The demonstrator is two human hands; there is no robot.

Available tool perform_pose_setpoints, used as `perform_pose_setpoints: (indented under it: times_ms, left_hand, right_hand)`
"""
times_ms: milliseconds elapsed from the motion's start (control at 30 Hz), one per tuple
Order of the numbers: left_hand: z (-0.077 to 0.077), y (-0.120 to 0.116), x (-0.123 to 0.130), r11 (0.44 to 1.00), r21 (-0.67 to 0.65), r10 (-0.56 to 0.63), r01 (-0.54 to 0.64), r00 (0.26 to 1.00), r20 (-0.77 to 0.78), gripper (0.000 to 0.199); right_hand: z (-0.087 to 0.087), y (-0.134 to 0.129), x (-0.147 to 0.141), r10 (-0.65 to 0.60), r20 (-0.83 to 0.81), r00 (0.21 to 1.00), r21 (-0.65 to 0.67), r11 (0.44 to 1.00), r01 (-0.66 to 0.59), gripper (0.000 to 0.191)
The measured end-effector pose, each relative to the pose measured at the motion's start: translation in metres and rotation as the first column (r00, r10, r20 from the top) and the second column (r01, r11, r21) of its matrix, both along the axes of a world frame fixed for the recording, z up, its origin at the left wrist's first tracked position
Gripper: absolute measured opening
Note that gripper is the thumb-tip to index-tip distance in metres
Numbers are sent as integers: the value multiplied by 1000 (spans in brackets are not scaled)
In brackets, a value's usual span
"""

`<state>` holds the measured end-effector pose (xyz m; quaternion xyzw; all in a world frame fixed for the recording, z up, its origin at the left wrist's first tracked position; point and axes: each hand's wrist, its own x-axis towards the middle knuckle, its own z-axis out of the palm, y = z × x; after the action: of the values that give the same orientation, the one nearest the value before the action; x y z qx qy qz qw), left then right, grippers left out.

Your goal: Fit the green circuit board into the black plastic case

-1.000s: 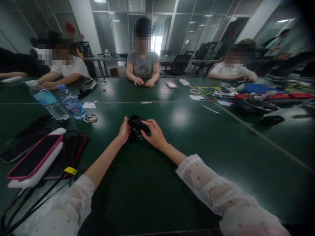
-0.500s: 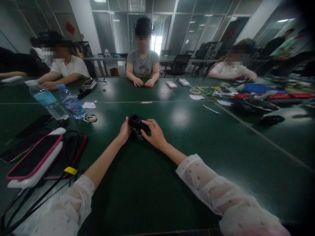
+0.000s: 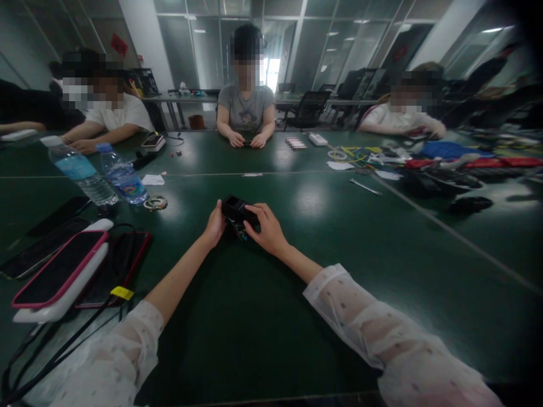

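A black device housing (image 3: 237, 209) with a rectangular opening is held between both hands above the green table (image 3: 237, 316). My left hand (image 3: 215, 227) closes on its left end, thumb up along the side. On the right end lies my right hand (image 3: 268, 229), its thumb and fingers gripping the housing. Under the housing a small green circuit board (image 3: 240, 230) with parts on it sticks out at a slant. How the board joins the housing is hidden by the hands.
On the left are two water bottles (image 3: 125, 175), a coil of wire (image 3: 155, 203), several phones (image 3: 61, 268) and black cables. A wrench (image 3: 365, 187) lies right of centre, before a pile of cables (image 3: 449, 164). Three people sit across the table.
My hands and the black housing stay almost in place. Across the table, the middle person's hands have shifted slightly, and a dark object now shows between them.
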<state>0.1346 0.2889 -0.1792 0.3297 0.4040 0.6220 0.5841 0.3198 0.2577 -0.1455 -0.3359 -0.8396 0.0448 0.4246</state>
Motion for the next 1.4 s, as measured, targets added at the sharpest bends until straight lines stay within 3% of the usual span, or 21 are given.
perform_pose_setpoints:
  times_ms: [233, 467, 700, 933, 1100, 1400]
  left_hand:
    - [4, -1, 3, 1000, 10, 9, -9, 1000, -24, 48]
    - [11, -9, 1, 998, 26, -49, 52, 994, -101, 51]
    - [13, -11, 1, 999, 12, -43, 46, 988, -146, 54]
    - [12, -10, 0, 999, 9, -46, 48, 987, -152, 54]
    - [13, -10, 2, 999, 2, -47, 48, 989, -143, 53]
    - [16, -13, 2, 999, -2, -49, 50, 988, -146, 50]
  right_hand:
    - [-1, -1, 1, -8, -51, 999, 49, 999, 10, 45]
    - [-1, 7, 6, -163, -250, 954, 38, 983, 178, 43]
    - [-6, 19, 10, -275, -303, 912, -34, 960, 278, 36]
    - [-18, 29, 12, -329, -260, 908, -109, 944, 311, 35]
    - [-30, 37, 13, -439, -120, 891, -240, 883, 403, 38]
    - [-26, 34, 12, -444, -73, 893, -290, 866, 407, 41]
